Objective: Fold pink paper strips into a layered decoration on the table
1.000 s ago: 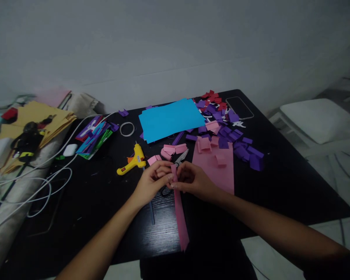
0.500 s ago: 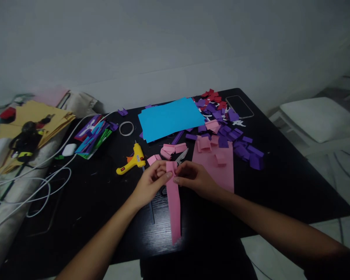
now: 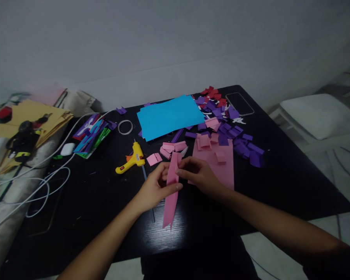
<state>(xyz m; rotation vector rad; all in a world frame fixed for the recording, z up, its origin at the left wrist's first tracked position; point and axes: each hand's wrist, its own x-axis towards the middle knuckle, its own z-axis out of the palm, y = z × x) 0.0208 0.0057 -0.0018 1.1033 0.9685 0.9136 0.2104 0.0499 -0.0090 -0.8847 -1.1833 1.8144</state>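
Observation:
Between my hands a long pink paper strip [image 3: 171,202] hangs above the black table, creased lengthwise, its pointed ends towards me. My left hand [image 3: 156,186] grips it from the left, the thumb lying across its front. At the strip's upper right edge, the thumb and fingers of my right hand [image 3: 196,173] pinch it. Just beyond, scissors [image 3: 184,151] show only a blade tip; the rest is hidden behind strip and hand. Small folded pink paper pieces [image 3: 168,147] lie past my hands. A pink sheet [image 3: 218,169] lies partly under my right hand, with folded pieces on it.
A yellow glue gun [image 3: 131,158] lies left of my hands. Blue sheets [image 3: 170,116] are stacked behind, beside purple folded pieces [image 3: 239,140] and red ones [image 3: 211,93]. A tape roll [image 3: 125,121], a phone [image 3: 239,104], white cables [image 3: 48,182] and a white stool [image 3: 315,114] stand around.
The strip has turned from facing me flat to being bent along its length, and its top has risen. My left thumb has moved down and across it. The scissors are more hidden.

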